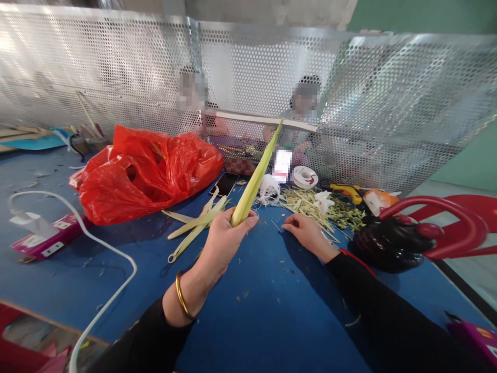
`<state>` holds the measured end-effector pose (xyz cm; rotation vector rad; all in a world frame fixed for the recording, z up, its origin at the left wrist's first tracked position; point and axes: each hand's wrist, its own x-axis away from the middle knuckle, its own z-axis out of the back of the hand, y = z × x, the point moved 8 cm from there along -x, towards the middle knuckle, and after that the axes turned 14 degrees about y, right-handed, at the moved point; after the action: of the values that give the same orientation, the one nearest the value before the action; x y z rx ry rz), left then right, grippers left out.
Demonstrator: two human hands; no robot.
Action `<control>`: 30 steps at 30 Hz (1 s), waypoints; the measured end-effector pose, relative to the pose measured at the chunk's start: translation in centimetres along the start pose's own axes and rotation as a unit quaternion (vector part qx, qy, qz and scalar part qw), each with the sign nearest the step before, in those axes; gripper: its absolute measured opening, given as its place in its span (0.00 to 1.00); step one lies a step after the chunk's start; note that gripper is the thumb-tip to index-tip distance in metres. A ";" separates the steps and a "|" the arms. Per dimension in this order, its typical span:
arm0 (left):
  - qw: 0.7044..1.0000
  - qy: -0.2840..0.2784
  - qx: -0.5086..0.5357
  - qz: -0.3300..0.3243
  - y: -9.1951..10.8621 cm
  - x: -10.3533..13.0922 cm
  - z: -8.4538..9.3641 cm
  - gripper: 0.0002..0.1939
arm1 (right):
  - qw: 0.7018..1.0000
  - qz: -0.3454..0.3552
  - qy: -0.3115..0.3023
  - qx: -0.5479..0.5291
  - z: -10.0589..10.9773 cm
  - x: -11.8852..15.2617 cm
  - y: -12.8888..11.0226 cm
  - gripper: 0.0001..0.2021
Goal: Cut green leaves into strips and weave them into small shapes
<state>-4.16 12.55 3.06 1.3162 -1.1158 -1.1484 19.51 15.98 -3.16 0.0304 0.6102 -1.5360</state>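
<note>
A long, pointed yellow-green leaf stands tilted up to the right, its lower end gripped between the thumb and fingers of my left hand. A fine white thread seems to loop beside that thumb. My right hand hovers close to the blue table, fingers curled and pinched. At its fingertips is a thin needle-like sliver. Just left of my left hand lie several loose pale leaves. Beyond my right hand is a pile of cut green stems, with crumpled white tissue on it.
A red plastic bag fills the back left; a white cable curves across the left. Behind are a phone, white thread, a tape spool and yellow-handled pliers. A black pot stands right. People sit beyond the perforated screen.
</note>
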 end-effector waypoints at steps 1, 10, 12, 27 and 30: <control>1.000 0.002 -0.001 0.003 0.0 0.0 0.0 0.11 | 1.000 0.004 -0.019 0.004 -0.7 0.4 -0.4 0.13; 1.000 -0.007 -0.002 0.003 -0.1 0.1 -0.1 0.10 | 0.994 0.021 0.001 0.105 0.5 -0.9 -0.8 0.15; 1.000 -0.010 -0.005 0.001 -0.1 0.1 -0.1 0.10 | 0.987 0.006 0.049 0.150 3.2 -2.2 0.8 0.16; 0.999 -0.025 -0.029 0.010 -0.4 0.4 -0.8 0.11 | 0.980 -0.043 -0.035 0.190 8.0 9.8 6.9 0.15; 0.999 -0.016 -0.038 0.004 -0.5 0.2 -0.7 0.12 | 0.985 -0.093 -0.021 0.145 7.4 9.3 8.0 0.25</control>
<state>-3.41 12.47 2.55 1.2379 -1.0895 -1.1978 28.84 5.04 -3.28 0.1658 0.3578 -1.7938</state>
